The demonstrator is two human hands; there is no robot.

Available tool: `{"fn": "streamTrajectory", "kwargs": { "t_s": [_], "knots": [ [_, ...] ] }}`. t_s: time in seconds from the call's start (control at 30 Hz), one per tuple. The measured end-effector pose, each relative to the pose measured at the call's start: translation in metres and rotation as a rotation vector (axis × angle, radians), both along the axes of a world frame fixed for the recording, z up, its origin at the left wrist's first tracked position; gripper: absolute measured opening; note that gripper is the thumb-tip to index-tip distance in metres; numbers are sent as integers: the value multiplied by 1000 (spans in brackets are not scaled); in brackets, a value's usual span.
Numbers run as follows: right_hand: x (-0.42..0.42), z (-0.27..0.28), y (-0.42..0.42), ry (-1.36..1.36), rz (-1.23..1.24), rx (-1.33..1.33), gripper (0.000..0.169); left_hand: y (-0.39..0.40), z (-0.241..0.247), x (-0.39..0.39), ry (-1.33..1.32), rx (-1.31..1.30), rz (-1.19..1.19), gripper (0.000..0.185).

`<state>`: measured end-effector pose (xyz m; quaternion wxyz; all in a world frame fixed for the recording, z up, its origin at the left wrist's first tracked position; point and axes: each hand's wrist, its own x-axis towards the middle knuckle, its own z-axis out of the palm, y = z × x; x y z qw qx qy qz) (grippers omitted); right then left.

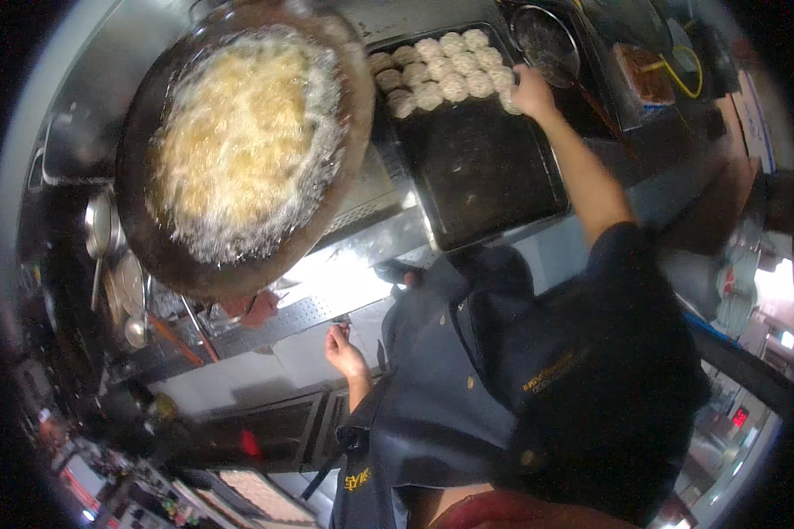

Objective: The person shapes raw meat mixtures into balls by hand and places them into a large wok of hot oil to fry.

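A large metal wok (357, 165) of bubbling oil fills the upper left, with pale golden frying food (238, 132) in it. Beside it, a dark rectangular tray (483, 178) carries rows of pale round balls or patties (453, 86) at its far end. My right hand (531, 94) reaches over the tray's right edge, its fingers at the end ball of the near row; the fingertips are partly hidden, so a firm grip cannot be told. Lower down, near the counter's front edge, my left hand (344, 352) is held with curled fingers, apart from wok and tray.
Right of the tray lies a round strainer (546, 46) with a long handle, near a container of brown food (643, 76). Ladles (98, 228) and other handled tools crowd the wok's lower left. A perforated metal counter edge (317, 337) runs before me.
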<state>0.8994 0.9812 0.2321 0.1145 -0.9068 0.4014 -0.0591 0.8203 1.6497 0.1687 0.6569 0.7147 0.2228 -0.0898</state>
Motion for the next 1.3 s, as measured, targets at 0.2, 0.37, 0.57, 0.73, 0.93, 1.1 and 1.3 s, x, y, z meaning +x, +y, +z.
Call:
{"fn": "streamTrajectory", "kwargs": {
  "t_s": [0.2,0.37,0.57,0.73,0.93,1.1,1.3],
  "knots": [
    [-33,-58,24,-4,273,-172,70,-76,47,39,-56,128,-339,30],
    [-40,-43,45,15,228,-52,56,-148,62,37,-34,21,-665,22],
    [-61,-102,67,-389,367,317,48,-187,60,39,167,7,-674,36],
    [-59,7,227,-637,409,1073,44,-259,107,76,467,-632,-576,77],
    [-18,141,306,-938,1144,-76,44,-248,183,106,298,-1450,-635,56],
    [21,167,366,-1137,1256,-45,29,-242,207,116,573,-2872,-727,38],
    [54,190,433,-1098,1275,135,48,-156,220,137,-121,-2088,-205,48]
  ]
}}
